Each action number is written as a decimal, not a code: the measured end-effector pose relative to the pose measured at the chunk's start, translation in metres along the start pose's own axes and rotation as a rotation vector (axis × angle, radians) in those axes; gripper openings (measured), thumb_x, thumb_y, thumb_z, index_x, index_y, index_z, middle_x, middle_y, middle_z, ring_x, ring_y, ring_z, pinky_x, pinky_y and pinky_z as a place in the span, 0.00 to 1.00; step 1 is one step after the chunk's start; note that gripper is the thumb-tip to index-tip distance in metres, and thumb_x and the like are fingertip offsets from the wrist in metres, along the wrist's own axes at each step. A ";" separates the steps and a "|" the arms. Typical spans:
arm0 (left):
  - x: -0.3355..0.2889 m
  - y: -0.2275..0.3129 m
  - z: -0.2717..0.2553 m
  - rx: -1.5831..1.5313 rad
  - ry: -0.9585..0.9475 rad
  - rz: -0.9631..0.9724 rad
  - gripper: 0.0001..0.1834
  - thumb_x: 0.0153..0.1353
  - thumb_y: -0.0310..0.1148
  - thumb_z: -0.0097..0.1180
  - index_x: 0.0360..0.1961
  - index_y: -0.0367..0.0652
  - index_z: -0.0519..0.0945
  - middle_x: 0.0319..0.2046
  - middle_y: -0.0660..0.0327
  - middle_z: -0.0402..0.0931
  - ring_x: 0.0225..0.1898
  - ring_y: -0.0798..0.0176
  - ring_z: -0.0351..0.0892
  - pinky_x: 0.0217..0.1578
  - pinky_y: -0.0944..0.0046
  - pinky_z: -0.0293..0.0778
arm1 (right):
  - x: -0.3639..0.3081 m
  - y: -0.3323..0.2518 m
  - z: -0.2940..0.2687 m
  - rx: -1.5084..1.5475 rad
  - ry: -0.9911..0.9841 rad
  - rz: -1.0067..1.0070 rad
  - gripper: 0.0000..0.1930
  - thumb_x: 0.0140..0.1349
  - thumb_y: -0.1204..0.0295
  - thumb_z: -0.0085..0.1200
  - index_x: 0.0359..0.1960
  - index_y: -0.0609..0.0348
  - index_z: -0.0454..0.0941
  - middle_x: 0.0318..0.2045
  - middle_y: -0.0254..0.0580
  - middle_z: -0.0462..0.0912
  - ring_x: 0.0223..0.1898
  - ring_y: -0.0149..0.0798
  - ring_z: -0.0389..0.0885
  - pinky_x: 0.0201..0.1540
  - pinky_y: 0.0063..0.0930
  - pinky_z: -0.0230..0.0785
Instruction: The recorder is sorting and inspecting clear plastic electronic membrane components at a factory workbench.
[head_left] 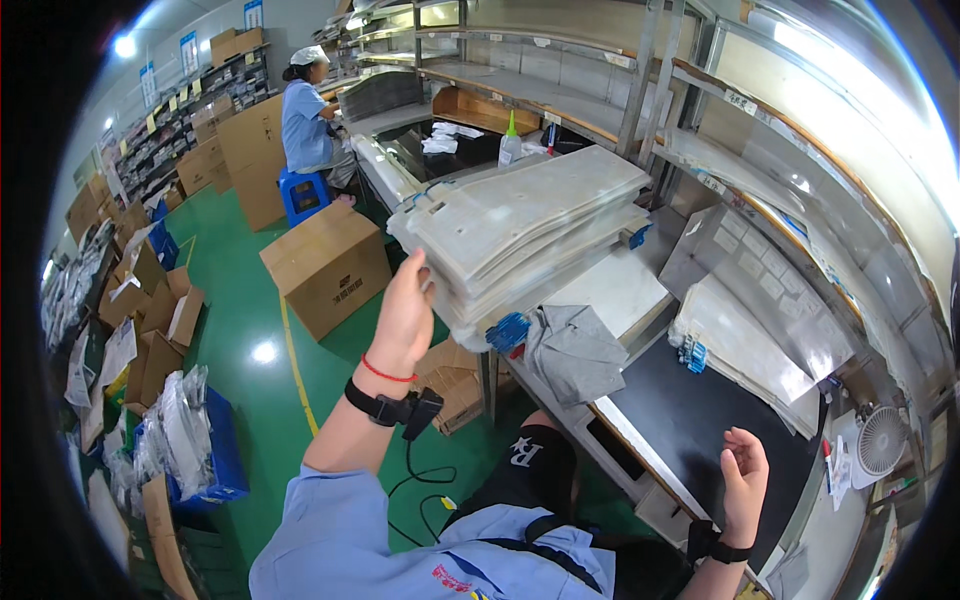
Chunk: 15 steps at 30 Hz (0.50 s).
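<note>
A tall, slightly uneven stack of flat, pale grey panels lies on the bench to the front of me. My left hand is at its near left edge, fingertips up against the side; I cannot tell how firmly they touch. Small blue pieces in a bunch sit at the stack's near corner, beside a crumpled grey cloth. My right hand hovers over the black bench mat, fingers loosely bent and apart, with nothing in it. Beyond it lies a lower stack of pale panels with a blue bunch.
Metal shelves run behind the bench. A green-capped bottle stands past the stack; a white fan is at right. Cardboard boxes and a blue crate are on the floor at left. A co-worker sits farther off.
</note>
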<state>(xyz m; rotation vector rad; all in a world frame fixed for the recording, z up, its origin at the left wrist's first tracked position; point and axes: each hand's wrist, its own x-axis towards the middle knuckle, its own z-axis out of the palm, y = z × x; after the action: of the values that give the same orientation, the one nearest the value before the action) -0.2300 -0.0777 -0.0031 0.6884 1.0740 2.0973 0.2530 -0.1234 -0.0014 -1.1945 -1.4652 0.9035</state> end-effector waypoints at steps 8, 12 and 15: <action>0.021 0.031 0.030 -0.038 -0.054 -0.184 0.27 0.67 0.44 0.47 0.60 0.35 0.67 0.59 0.58 0.68 0.60 0.60 0.65 0.62 0.61 0.56 | -0.007 -0.001 0.023 -0.080 -0.093 -0.043 0.15 0.55 0.80 0.55 0.46 0.64 0.75 0.44 0.39 0.78 0.46 0.32 0.73 0.53 0.27 0.65; 0.074 0.015 -0.013 0.208 -0.034 -0.185 0.31 0.68 0.51 0.40 0.63 0.39 0.65 0.63 0.56 0.64 0.65 0.59 0.58 0.66 0.60 0.45 | -0.016 0.014 0.021 -0.052 -0.076 -0.035 0.15 0.55 0.80 0.55 0.46 0.64 0.75 0.43 0.39 0.78 0.45 0.33 0.74 0.52 0.27 0.65; 0.044 0.031 0.028 0.389 -0.031 -0.101 0.35 0.69 0.57 0.33 0.65 0.40 0.63 0.65 0.56 0.62 0.67 0.60 0.54 0.67 0.60 0.41 | -0.020 0.028 0.009 -0.078 -0.072 -0.042 0.14 0.57 0.81 0.53 0.47 0.64 0.74 0.44 0.36 0.77 0.46 0.30 0.72 0.53 0.25 0.64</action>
<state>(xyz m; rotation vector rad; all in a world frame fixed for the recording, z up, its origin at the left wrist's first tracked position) -0.2486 -0.0445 0.0443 0.8277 1.4867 1.8025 0.2511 -0.1362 -0.0345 -1.1942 -1.5903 0.8752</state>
